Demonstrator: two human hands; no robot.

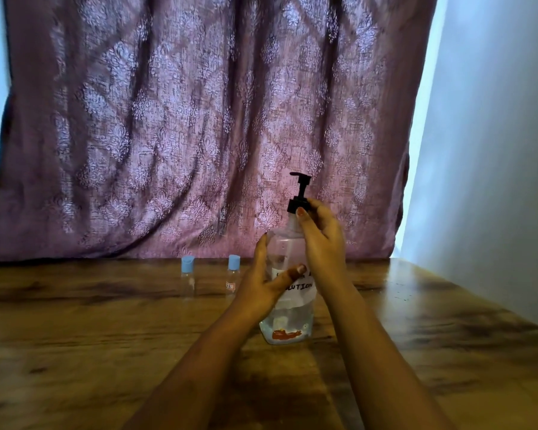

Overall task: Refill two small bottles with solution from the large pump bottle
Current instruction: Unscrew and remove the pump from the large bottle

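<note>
Head view, single entry.

Item 1: large clear plastic pump bottle (288, 318) with black pump head and a white paper label lettered in part "…LUTION". It stood upright on the dark-grained wooden table (75, 336), between the two hands. Liquid showed only in its lower part; the exact level could not be read.

Item 2: left hand (263, 287), curled around the bottle's middle from the left, thumb lying across the label; a steadying hold.

Item 3: right hand (320, 240), above the left, fingertips closed on the black collar at the bottle's neck, below the raised spout. Judged a grip for unscrewing the pump, though it might equally be a mere bracing.

Items 4 and 5: two small clear bottles with pale blue caps, one plain (187, 276), one bearing a small white label (233, 274). Both stood upright, apart from each other, left of and beyond the left hand, untouched. Caps were on; both looked empty or nearly so.

Progress, as judged: opening stage only. Neither small bottle uncapped or filled; both refills remained.

Backdrop: patterned mauve curtain (168, 135).
</note>
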